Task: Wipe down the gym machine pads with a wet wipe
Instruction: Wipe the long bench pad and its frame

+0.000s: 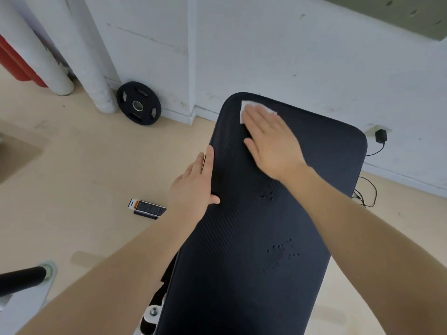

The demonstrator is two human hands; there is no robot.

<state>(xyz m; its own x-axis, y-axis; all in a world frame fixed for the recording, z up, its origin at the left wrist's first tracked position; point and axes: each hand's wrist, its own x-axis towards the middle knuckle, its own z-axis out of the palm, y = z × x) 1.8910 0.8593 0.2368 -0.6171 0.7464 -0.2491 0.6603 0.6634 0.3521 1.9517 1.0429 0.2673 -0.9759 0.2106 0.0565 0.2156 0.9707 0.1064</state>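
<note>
A long black ribbed bench pad [254, 238] runs from the lower middle up toward the wall. My right hand [271, 141] lies flat near the pad's far end, pressing a white wet wipe [244, 108] onto it; only the wipe's far corners show past my fingers. My left hand [196, 184] rests along the pad's left edge, fingers straight and pointing away, thumb lying on the top surface. It holds nothing. Small worn holes mark the pad's middle.
A black weight plate [138, 106] leans on the white wall beside white pipes [96, 68]. A black part with a warning label [147, 209] sits on the beige floor left of the pad. A black bar [21, 276] pokes in at lower left. A plug and cable [381, 137] hang right.
</note>
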